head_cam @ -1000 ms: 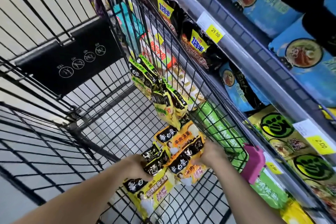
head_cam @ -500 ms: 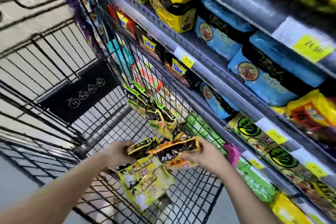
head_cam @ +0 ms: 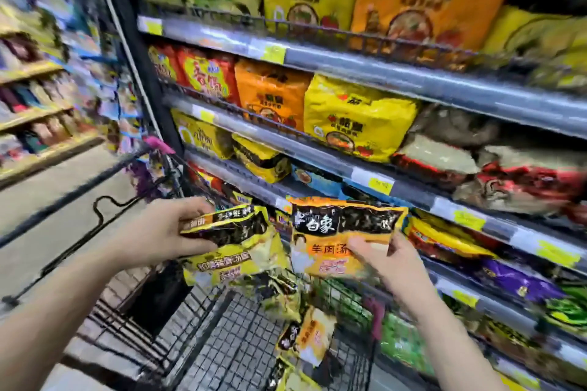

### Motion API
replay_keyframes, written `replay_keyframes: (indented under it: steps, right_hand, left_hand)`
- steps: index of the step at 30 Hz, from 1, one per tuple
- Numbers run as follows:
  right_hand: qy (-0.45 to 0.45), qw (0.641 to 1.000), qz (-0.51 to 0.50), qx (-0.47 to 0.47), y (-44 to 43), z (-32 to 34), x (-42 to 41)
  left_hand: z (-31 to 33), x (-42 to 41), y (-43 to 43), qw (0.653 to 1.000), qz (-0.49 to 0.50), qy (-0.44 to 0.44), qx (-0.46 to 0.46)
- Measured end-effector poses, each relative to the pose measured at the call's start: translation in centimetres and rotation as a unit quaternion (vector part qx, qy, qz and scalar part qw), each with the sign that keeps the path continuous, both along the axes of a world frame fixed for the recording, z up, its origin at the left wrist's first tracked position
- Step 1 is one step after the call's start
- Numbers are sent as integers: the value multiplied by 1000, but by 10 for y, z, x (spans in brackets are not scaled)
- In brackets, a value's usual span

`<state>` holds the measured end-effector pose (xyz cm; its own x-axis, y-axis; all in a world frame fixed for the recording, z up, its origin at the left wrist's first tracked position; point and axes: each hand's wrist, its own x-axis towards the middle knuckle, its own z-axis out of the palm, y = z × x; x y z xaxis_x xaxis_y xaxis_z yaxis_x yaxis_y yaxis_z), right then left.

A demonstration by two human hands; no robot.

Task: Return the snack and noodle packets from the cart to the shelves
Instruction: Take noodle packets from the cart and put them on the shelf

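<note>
Pinched orange noodle packet (head_cam: 341,228) with right hand (head_cam: 389,262), thumb on front. Gripped yellow noodle packets (head_cam: 236,243) at its 9 o'clock in left hand (head_cam: 163,232), fingers curled. Held both above wire cart (head_cam: 222,343) at 6 o'clock, beside shelves (head_cam: 413,82) at 2 o'clock.

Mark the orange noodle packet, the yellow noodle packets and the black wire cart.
Orange plastic noodle packet (head_cam: 343,224): head view, black band across its top.
Yellow plastic noodle packets (head_cam: 235,263): head view, lower yellow face.
Black wire shopping cart (head_cam: 224,346): head view, bare mesh floor.
</note>
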<state>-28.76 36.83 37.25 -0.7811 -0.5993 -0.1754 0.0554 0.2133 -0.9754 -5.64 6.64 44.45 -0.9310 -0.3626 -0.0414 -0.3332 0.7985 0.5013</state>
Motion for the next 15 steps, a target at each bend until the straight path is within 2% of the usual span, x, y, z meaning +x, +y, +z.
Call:
replay_keyframes:
  steps: [5, 9, 12, 15]
  right_hand:
    - [63, 994, -74, -59, 24, 64, 18]
    - [99, 979, -154, -90, 50, 86, 41]
    - [124, 965, -212, -93, 79, 94, 66]
    - [141, 948, -272, -85, 115, 98, 95]
  left_hand:
    - [76, 3, 13, 990, -23, 134, -44]
    - [101, -1, 28, 978, -47, 193, -61]
    - [99, -12, 35, 976, -52, 210, -29]
    - [92, -26, 50, 972, -111, 207, -7]
